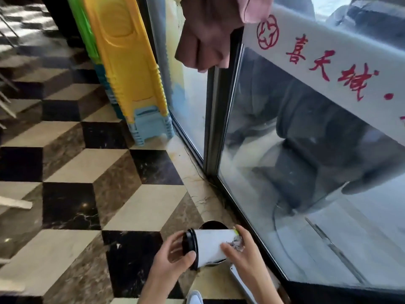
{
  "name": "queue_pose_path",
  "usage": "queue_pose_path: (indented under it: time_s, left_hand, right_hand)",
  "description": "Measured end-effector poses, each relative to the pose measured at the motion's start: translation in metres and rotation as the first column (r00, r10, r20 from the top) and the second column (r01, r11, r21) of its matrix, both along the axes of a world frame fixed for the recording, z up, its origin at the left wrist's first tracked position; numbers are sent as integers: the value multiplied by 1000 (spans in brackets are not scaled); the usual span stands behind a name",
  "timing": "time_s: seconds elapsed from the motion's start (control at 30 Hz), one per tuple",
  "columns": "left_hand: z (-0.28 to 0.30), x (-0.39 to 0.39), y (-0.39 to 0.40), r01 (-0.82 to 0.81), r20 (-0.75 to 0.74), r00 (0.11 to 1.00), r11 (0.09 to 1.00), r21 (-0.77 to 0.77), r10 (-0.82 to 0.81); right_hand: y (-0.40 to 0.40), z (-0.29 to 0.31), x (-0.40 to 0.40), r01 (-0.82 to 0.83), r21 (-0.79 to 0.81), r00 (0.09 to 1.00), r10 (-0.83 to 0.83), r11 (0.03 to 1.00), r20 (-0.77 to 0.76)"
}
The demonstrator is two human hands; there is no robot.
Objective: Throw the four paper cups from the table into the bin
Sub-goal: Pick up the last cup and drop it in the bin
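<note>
A white paper cup [211, 245] with a black lid lies on its side between both my hands, low in the head view. My left hand [173, 257] grips the lid end. My right hand [242, 249] grips the base end, which carries a dark print. Right behind and under the cup shows the dark round rim of a bin [213, 224] on the floor, mostly hidden by the cup.
A glass wall with a metal frame [213, 128] and red lettering runs along the right. Stacked yellow, green and blue plastic stools [129, 69] lean at the back. A hooded garment [210, 34] hangs at top. The floor is cube-patterned tile [92, 183].
</note>
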State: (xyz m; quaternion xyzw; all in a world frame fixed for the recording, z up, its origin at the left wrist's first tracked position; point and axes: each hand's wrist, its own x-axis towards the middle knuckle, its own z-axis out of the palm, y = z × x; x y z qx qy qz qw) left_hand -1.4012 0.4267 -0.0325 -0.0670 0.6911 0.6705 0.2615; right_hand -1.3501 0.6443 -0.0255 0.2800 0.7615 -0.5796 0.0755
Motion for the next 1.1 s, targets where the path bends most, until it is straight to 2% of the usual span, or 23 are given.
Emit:
queue_pose_path:
  time_s: [0.1,0.33,0.6,0.8,0.9,1.1]
  left_hand:
    - [-62,-13,9,5,71,998,998,-61,0]
    - [-236,-11,26,-63,277,954,978,-199,118]
    - [-391,-22,78,-73,296,940,948,-311,170]
    - [-440,-50,94,-42,230,962,915,-401,145]
    - [-448,-59,101,-22,190,975,900,-435,115]
    - [-443,-64,111,19,227,970,903,-429,87]
  right_hand:
    - [10,-62,-18,-1,-49,996,5,999,87]
    - [28,-240,-29,-34,-119,953,68,992,294]
    - [52,-404,-40,-42,-102,875,86,994,476]
    - [53,-464,-57,-74,-102,865,115,992,488]
    - [52,-472,-62,-87,-106,872,127,991,473]
    - [61,-463,-66,-53,-105,880,96,993,465]
